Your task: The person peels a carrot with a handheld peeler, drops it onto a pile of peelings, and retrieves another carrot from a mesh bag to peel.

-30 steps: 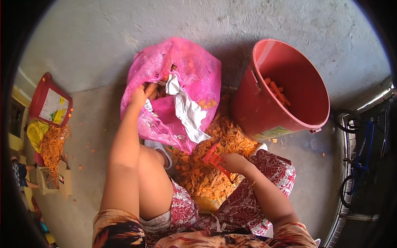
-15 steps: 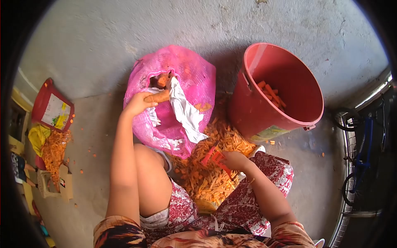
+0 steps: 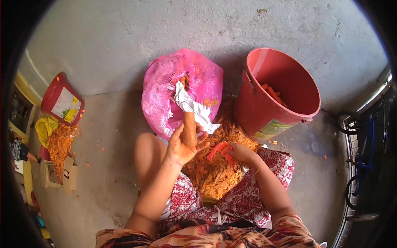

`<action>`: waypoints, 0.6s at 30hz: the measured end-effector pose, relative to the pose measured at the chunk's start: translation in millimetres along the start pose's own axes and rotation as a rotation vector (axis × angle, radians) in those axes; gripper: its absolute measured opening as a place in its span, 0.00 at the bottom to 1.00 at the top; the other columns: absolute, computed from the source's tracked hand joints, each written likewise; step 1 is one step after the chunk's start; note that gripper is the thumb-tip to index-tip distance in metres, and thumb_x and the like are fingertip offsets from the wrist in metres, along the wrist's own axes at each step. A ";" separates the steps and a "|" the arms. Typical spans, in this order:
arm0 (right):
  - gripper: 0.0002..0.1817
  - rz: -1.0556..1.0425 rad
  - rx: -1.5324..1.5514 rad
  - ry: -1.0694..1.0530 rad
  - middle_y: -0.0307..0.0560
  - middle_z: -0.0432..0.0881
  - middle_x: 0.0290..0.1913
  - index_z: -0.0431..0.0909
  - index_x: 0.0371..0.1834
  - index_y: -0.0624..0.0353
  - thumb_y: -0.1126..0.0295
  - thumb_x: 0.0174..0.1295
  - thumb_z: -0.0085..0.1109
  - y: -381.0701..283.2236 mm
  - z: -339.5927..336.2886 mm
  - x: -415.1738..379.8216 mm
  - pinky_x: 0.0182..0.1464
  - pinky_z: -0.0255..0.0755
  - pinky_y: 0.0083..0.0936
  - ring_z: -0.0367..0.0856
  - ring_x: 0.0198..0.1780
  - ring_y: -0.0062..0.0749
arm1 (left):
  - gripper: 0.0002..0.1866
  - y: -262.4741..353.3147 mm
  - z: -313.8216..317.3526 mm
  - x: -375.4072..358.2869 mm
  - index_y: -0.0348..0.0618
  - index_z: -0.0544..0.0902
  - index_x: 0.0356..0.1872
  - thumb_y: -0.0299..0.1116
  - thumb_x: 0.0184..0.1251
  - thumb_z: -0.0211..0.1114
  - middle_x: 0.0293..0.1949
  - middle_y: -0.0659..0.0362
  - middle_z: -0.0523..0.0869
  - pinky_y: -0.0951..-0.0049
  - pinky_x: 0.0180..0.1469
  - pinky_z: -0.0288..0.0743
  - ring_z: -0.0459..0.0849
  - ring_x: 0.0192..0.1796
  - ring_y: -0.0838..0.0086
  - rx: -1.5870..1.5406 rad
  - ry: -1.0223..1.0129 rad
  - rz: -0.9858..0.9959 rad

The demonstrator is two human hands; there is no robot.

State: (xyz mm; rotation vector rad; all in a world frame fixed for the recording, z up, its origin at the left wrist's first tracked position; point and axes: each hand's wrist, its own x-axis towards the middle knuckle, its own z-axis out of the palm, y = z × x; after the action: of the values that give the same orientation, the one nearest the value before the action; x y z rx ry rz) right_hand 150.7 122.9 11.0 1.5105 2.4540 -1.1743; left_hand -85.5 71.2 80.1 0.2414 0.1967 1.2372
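An unpeeled-looking carrot (image 3: 190,129) stands nearly upright in my left hand (image 3: 180,151), palm up with thumb and fingers around its lower end. My right hand (image 3: 243,152) grips a red peeler (image 3: 225,151), held a short way to the right of the carrot and apart from it. Beneath both hands lies a heap of orange peelings (image 3: 219,177) between my legs. Beyond the carrot stands a pink mesh sack (image 3: 159,93) with more carrots (image 3: 185,81) in its opening and a crumpled white sheet (image 3: 192,106) hanging out.
A tall red bucket (image 3: 256,103) with peeled carrots (image 3: 273,95) inside stands at the right by the grey wall (image 3: 198,25). To the left, a tipped red bucket (image 3: 62,99) lies near spilled peelings (image 3: 61,144) and a cardboard box (image 3: 70,173). A bicycle (image 3: 364,157) is at far right.
My left hand has drawn the carrot back from the sack's opening, toward me and rightward, turning it from sideways to upright. My right hand stays over the peelings with the peeler.
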 end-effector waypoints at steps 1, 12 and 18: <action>0.14 -0.021 0.035 0.057 0.57 0.77 0.31 0.70 0.40 0.63 0.66 0.53 0.48 -0.7 0.4 -3.2 0.36 0.69 0.33 0.76 0.34 0.46 | 0.20 -9.9 -8.8 -3.0 0.39 0.70 0.43 0.47 0.59 0.51 0.35 0.56 0.76 0.62 0.43 0.75 0.77 0.40 0.69 -0.136 0.035 -0.034; 0.12 -0.313 1.297 0.617 0.43 0.77 0.34 0.66 0.42 0.65 0.76 0.54 0.53 -91.1 -38.4 -62.6 0.36 0.72 0.17 0.76 0.33 0.20 | 0.23 -61.2 6.1 -26.6 0.44 0.73 0.37 0.55 0.59 0.47 0.28 0.59 0.76 0.68 0.31 0.72 0.75 0.28 0.73 0.088 0.154 -0.274; 0.17 -0.400 1.194 0.658 0.44 0.76 0.36 0.61 0.44 0.65 0.79 0.53 0.54 -149.3 -38.5 -93.5 0.40 0.71 0.17 0.76 0.38 0.22 | 0.20 -69.4 51.3 -37.5 0.47 0.73 0.42 0.50 0.61 0.44 0.30 0.59 0.80 0.66 0.27 0.73 0.79 0.29 0.70 0.102 0.091 -0.238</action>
State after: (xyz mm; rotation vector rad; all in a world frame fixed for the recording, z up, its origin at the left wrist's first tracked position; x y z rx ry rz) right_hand 97.4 39.4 161.6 1.8098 2.5397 -3.0117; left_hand -20.2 10.5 109.9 0.2431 0.3575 1.0037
